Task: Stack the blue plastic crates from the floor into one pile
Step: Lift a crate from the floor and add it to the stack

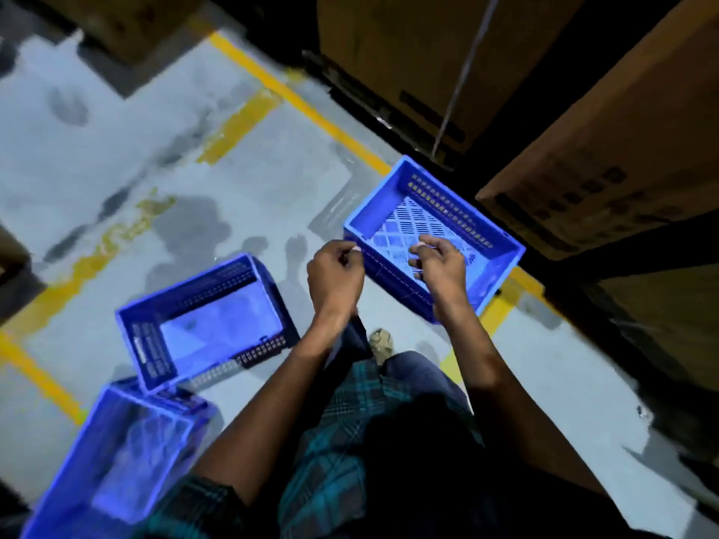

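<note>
Three blue crates sit open side up on the floor (116, 157). The far crate (434, 237) runs long from upper left to lower right. Above it, the left hand (334, 274) and right hand (437, 262) curl, seemingly holding nothing. The middle crate (206, 324) and near crate (116, 457) lie left, touching.

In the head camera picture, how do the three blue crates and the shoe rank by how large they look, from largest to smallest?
1. Crate at bottom left, largest, though it is nearest the camera.
2. Middle crate and crate by the shelves: they look about alike, so I do not rank them.
3. Shoe, clearly smallest.
</note>
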Demonstrator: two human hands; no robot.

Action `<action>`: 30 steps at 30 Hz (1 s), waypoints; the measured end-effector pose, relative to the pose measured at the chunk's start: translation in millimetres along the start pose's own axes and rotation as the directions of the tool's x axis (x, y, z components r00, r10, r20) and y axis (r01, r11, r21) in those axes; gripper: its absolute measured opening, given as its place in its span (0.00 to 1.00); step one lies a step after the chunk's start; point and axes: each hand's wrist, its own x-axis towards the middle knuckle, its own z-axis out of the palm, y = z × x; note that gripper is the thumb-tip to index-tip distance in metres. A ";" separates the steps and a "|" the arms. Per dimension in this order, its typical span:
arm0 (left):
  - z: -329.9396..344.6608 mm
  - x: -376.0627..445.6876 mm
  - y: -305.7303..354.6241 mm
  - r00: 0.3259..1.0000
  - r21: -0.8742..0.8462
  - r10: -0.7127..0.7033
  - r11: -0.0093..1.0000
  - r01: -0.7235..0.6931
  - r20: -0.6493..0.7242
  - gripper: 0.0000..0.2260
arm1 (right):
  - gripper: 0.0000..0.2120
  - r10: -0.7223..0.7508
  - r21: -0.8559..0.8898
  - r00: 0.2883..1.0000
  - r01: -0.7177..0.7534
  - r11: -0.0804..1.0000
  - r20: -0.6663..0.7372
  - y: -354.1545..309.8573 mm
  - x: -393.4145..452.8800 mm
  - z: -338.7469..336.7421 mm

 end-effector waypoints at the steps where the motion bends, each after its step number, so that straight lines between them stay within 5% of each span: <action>1: -10.5 0.6 -8.3 0.999 -0.007 -0.036 0.999 0.036 -0.027 0.09 | 0.08 0.002 -0.016 1.000 -0.001 1.000 0.022 -1.1 -1.0 7.7; 6: -69.3 11.5 -67.8 0.959 -0.076 -0.190 0.981 0.178 -0.211 0.07 | 0.07 0.023 -0.174 0.986 0.006 0.985 0.164 12.1 -9.9 74.1; 12: -132.2 29.8 -169.5 0.826 -0.224 -0.456 0.888 0.401 -0.332 0.09 | 0.05 0.099 -0.453 0.918 0.094 0.887 0.384 65.0 -17.4 163.0; 16: -161.4 59.3 -249.6 0.786 -0.199 -0.516 0.856 0.477 -0.339 0.09 | 0.09 0.176 -0.541 0.884 0.098 0.836 0.433 124.8 4.6 243.3; 21: -159.0 108.2 -335.9 0.764 -0.104 -0.579 0.811 0.576 -0.285 0.10 | 0.11 0.301 -0.621 0.893 -0.032 0.783 0.335 208.9 41.0 310.2; 30: -71.7 194.4 -474.5 0.782 0.037 -0.596 0.791 0.611 -0.182 0.09 | 0.05 0.411 -0.764 0.844 -0.002 0.645 0.345 350.6 151.2 362.9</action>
